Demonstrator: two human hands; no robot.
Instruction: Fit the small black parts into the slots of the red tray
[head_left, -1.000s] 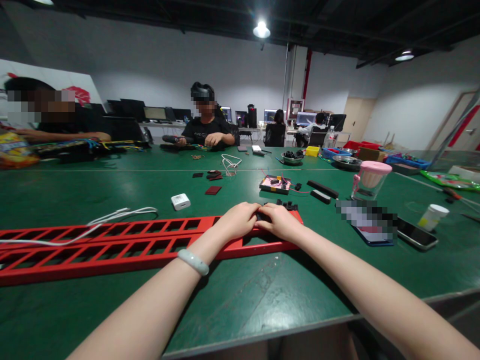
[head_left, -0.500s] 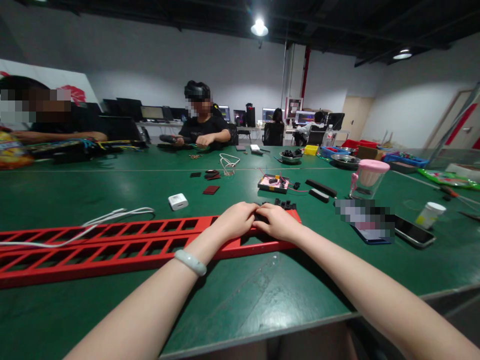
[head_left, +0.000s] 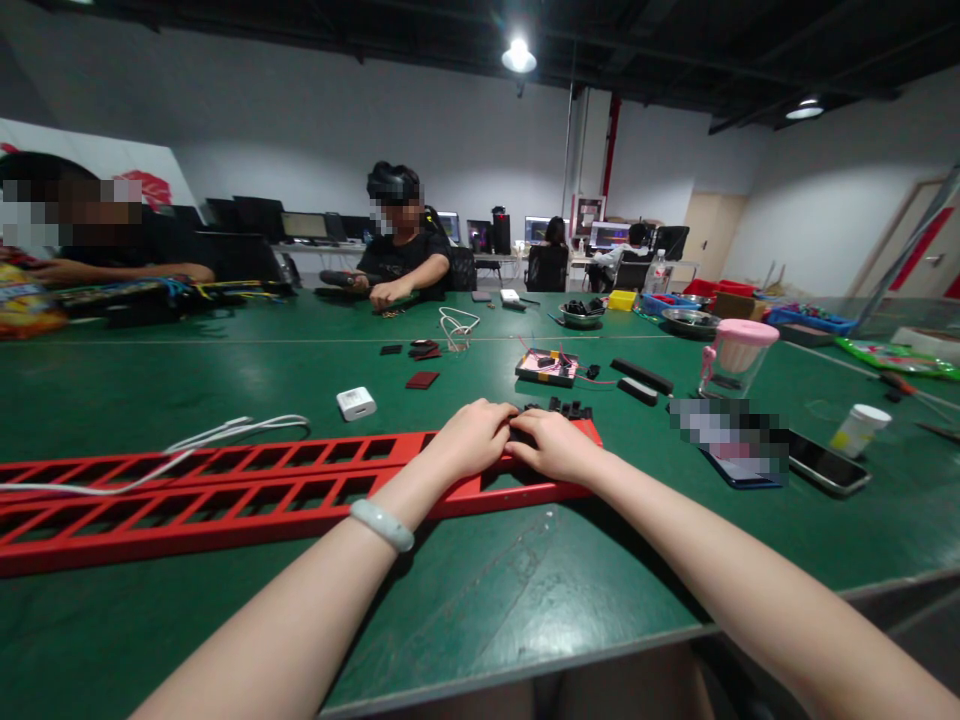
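A long red slotted frame (head_left: 322, 512) lies across the table from the left edge to the middle. At its right end my left hand (head_left: 478, 437) and my right hand (head_left: 556, 442) meet, fingers curled and closed on a small black part (head_left: 523, 436). My fingers hide most of that part, so its kind cannot be told. Just behind the right hand, black pieces (head_left: 571, 409) with raised teeth or clips sit by the frame's end. A white cable (head_left: 180, 458) runs over the frame's left half.
Beyond the frame lie a white charger (head_left: 355, 403), brown pads (head_left: 422, 380) and a tray of wired parts (head_left: 547, 366). To the right are a pink-lidded cup (head_left: 739, 358), phones (head_left: 825, 460) and a white-capped bottle (head_left: 860, 430). A co-worker (head_left: 405, 250) sits opposite, another person (head_left: 112, 240) at left.
My hands have stayed almost in place, with only a slight shift of the fingers. Across the table, the co-worker's hand has moved a little to the left and down.
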